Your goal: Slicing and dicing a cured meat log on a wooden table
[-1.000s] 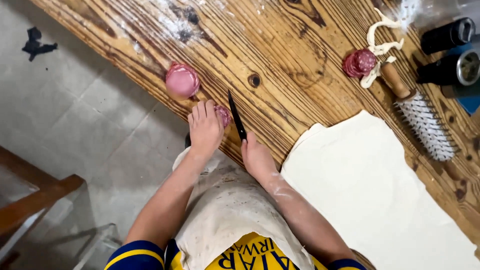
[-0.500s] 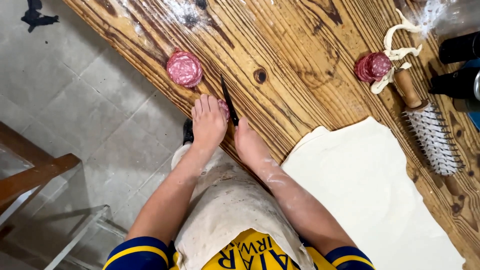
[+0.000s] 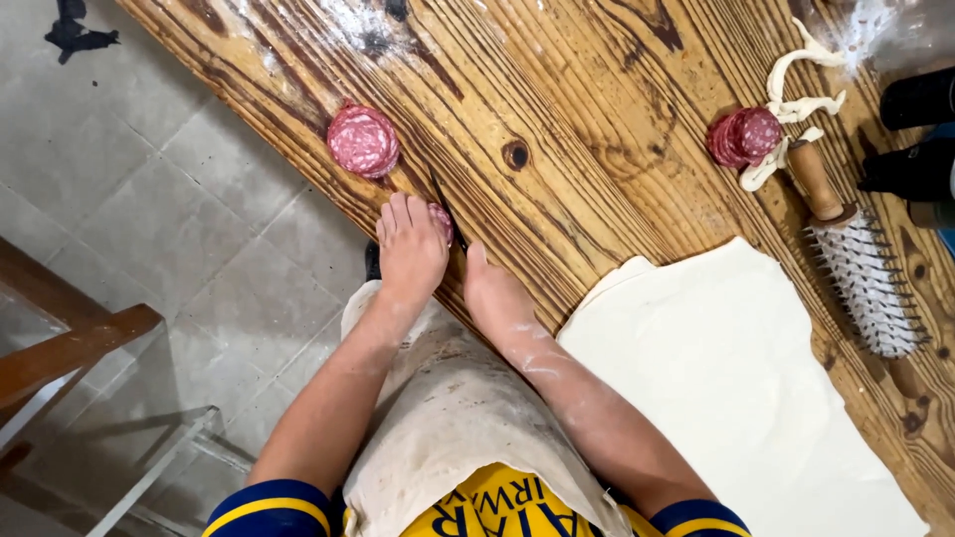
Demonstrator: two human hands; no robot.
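Left hand (image 3: 411,254) pins the pink salami piece (image 3: 441,221) flat at the bench (image 3: 597,129) edge, frame centre; right hand (image 3: 494,290) clamped on the dark-bladed knife (image 3: 445,206). Since a second ago: hands barely moved, so the cut continues.

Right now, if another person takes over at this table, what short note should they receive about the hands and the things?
Left hand: flat on a salami piece, fingers holding it down.
Right hand: holds a dark knife, blade beside the left fingertips.
Done: one stack of salami slices near the table edge, another stack by the dough scraps.
Rolled dough sheet lies bare; spiked roller beside it.
Left: the piece under the hand is not fully sliced.
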